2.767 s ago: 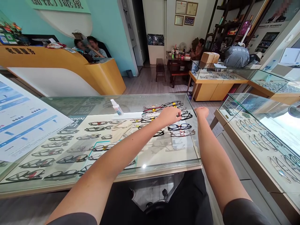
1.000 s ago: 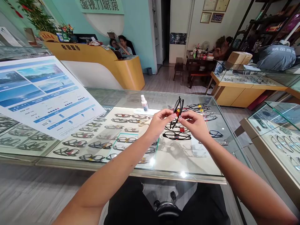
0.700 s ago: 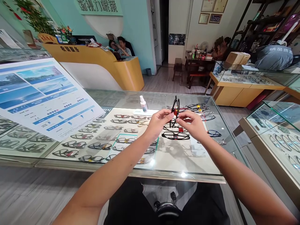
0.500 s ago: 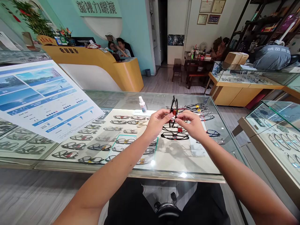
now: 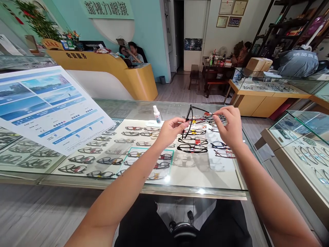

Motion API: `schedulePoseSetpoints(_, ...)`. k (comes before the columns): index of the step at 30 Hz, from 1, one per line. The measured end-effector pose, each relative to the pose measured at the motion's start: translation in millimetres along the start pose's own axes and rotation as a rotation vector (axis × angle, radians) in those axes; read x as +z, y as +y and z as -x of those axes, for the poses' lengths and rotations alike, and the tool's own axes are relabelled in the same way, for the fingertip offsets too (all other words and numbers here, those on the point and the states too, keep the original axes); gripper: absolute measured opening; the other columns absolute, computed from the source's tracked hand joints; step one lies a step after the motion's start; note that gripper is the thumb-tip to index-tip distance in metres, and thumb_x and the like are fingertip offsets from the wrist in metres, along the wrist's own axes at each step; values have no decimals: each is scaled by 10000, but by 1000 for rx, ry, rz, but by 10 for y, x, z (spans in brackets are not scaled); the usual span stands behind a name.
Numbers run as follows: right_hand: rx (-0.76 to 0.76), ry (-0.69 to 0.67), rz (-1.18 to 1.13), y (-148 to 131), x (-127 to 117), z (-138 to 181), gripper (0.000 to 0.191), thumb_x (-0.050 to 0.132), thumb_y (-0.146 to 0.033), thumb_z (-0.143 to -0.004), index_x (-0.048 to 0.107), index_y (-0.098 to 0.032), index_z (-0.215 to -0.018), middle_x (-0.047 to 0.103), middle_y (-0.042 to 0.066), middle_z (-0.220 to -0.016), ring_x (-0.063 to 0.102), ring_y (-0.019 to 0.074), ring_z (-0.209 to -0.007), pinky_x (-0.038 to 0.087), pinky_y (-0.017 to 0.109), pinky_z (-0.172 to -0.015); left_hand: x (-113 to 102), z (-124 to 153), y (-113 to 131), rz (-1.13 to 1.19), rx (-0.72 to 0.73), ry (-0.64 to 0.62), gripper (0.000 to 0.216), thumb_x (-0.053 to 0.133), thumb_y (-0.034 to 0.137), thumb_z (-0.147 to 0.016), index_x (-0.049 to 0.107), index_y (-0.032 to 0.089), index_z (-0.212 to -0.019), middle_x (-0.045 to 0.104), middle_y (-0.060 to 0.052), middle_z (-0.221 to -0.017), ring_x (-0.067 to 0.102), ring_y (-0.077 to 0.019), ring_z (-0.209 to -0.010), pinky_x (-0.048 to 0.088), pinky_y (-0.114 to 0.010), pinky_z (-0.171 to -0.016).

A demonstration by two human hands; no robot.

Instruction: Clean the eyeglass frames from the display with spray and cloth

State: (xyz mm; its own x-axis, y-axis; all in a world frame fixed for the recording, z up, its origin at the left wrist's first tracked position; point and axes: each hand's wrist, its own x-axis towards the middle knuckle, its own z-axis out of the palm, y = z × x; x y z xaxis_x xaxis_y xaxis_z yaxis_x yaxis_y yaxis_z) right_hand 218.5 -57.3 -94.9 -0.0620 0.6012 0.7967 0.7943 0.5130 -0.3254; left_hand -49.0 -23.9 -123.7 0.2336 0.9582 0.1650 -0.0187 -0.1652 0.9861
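A pair of black-framed glasses is held up over the glass display counter. My left hand pinches the frame at its left side. On the other side, my right hand grips the end of one temple, which is swung out to the right. Below the glasses, several more pairs lie in rows in the case, among them a black pair with a red tag. A white spray bottle stands on the glass behind my left hand.
A printed sheet with blue pictures rises at the left of the counter. More display cases stand to the right. Two people sit behind a yellow reception desk; another person is near a dark table at the back.
My right hand has moved right and slightly up, drawing one temple of the glasses open. The left hand keeps its hold on the frame in nearly the same place.
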Motion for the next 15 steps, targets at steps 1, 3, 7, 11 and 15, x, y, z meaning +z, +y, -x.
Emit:
schedulePoseSetpoints(1, -2, 12, 39, 31, -33, -13, 167, 611, -359, -1067, 727, -245, -1027, 716, 93, -1084, 614, 304, -1043, 458, 490, -945, -22, -7, 4, -22, 3, -26, 494, 926, 618, -746, 785, 195, -959, 793, -50, -922, 687, -162, -776, 569, -299, -753)
schedulePoseSetpoints(3, -14, 21, 99, 82, -88, -33, 188, 598, -378, -1077, 731, -250, -1038, 712, 90, -1088, 606, 303, -1039, 448, 488, -939, -55, -14, 18, -51, 5, -72, 476, 924, 610, -751, 785, 195, -939, 794, -54, -945, 677, -158, -770, 557, -291, -730)
schedulePoseSetpoints(7, -48, 31, 174, 101, -132, -47, 219, 586, -404, -1084, 752, -265, -1049, 705, 89, -1094, 603, 309, -1044, 446, 493, -927, -69, -5, 63, -69, -24, -95, 484, 949, 608, -714, 777, 193, -893, 791, -54, -942, 677, -159, -790, 562, -285, -731)
schedulePoseSetpoints(11, -48, 155, 163, -40, -74, -9, 189, 617, -399, -1063, 736, -255, -1035, 695, 103, -1073, 632, 307, -1008, 485, 511, -925, 6, 30, 83, 16, -61, -33, 536, 980, 621, -654, 777, 195, -909, 789, -50, -920, 692, -163, -788, 598, -311, -770)
schedulePoseSetpoints(15, -126, 256, 91, -272, 64, 81, 122, 640, -361, -1042, 674, -255, -991, 707, 97, -988, 675, 296, -939, 533, 506, -889, 132, 93, 86, 121, -56, 7, 554, 988, 623, -635, 771, 192, -909, 781, -44, -929, 701, -160, -771, 622, -333, -779)
